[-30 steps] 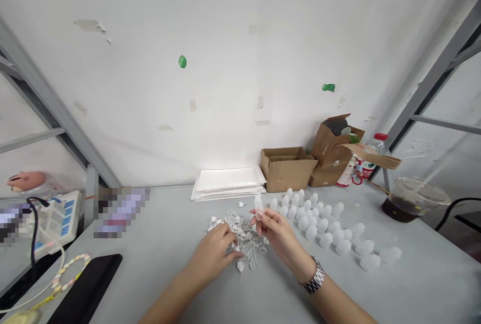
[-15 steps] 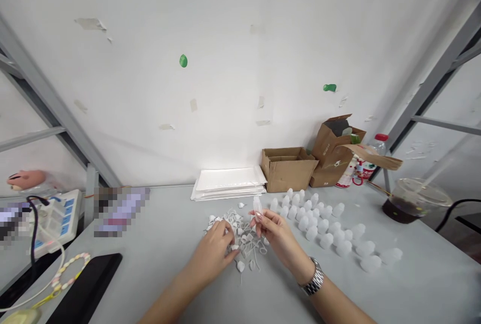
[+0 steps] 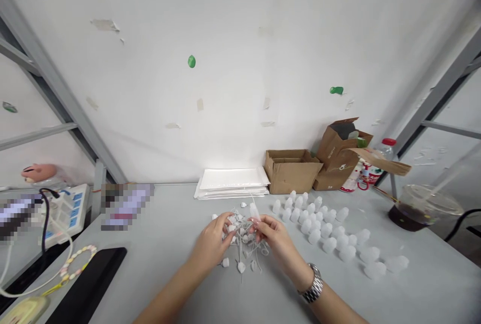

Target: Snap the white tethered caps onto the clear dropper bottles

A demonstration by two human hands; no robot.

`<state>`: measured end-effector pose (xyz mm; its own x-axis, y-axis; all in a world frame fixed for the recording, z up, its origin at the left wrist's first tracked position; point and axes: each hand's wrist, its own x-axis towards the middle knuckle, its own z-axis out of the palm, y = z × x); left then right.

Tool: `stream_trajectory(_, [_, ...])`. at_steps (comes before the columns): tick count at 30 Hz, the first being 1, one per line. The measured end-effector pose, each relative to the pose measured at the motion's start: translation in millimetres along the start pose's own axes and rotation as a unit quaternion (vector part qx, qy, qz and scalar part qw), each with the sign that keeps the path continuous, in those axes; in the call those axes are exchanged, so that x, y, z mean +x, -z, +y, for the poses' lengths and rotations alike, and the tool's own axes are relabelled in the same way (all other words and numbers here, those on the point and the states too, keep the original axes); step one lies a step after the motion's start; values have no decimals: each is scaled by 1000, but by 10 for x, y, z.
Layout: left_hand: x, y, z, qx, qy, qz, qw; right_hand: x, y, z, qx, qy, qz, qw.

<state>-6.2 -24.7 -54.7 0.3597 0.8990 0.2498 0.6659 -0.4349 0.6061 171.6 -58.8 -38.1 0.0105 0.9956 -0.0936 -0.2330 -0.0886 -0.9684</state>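
The left hand (image 3: 212, 237) has slid forward, towards twelve o'clock, into the pile of white tailed pieces (image 3: 245, 238), and a loose white piece (image 3: 225, 262) now shows on the counter (image 3: 161, 236) by the thumb, at about seven o'clock from the pile. The small translucent bottle (image 3: 254, 210) leans a touch more towards eleven o'clock than it did, and the wearer's view has swung slightly too. As I judge it, the picking has simply gone deeper into the pile, while the bottle stays in the other hand's care. The left fingers curl over the pieces with a modest gap between thumb and forefinger; white bits show in that gap, but from where I stand I can't tell whether one is actually pinched. The right hand (image 3: 276, 237) is plainer: its fingers are closed on the lower part of the bottle, which pokes up at the pile's one o'clock edge, near the left fingertips yet apart from them. Past the right hand, from one round to four o'clock, stands a crowd of similar bottles (image 3: 314, 236), touched by neither hand.
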Motion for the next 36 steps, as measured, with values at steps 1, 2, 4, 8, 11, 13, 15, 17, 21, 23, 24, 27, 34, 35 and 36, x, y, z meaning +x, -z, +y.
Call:
stream_trajectory(1, [5,1,-9,-6,-9,11,1000,3,-9,15,-10,-2,0,1000])
stream_trajectory(2, [9,4,-14,-8,-19,18,1000,7,-17,31,-18,-1,-1,1000])
stream_trajectory(4, [19,14,-16,-6,-33,19,999,12,-30,62,-31,7,-7,999])
stream_trajectory(8, [32,22,-19,5,-30,8,1000,9,-40,86,-42,18,-10,999])
stream_trajectory(11, [34,22,-28,15,-35,17,999,1,-42,70,-48,17,-10,999])
stream_trajectory(13, [34,28,-28,32,-57,26,998,-3,-45,61,-45,18,-11,999])
stream_trajectory(15, [32,37,-23,55,-80,33,995,-2,-50,65,-40,18,-12,999])
stream_trajectory(17, [29,43,-19,71,-97,36,992,2,-54,79,-37,16,-14,999])
stream_trajectory(21, [23,36,-29,99,-125,22,987,6,-58,94,-33,19,-20,999])
stream_trajectory(23, [20,29,-37,126,-147,23,981,4,-60,84,-35,18,-18,999])
stream_trajectory(24, [18,28,-40,141,-161,28,976,2,-61,77,-36,16,-17,999])
stream_trajectory(27, [11,40,-31,179,-209,52,960,-3,-63,65,-32,16,-18,999])
stream_trajectory(34, [4,135,-8,220,-258,61,939,10,-47,118,-37,26,-16,999])
stream_trajectory(35, [8,146,-18,221,-249,64,941,13,-46,122,-39,25,-15,999])
stream_trajectory(36, [13,153,-30,216,-235,69,945,15,-45,122,-43,24,-15,999])
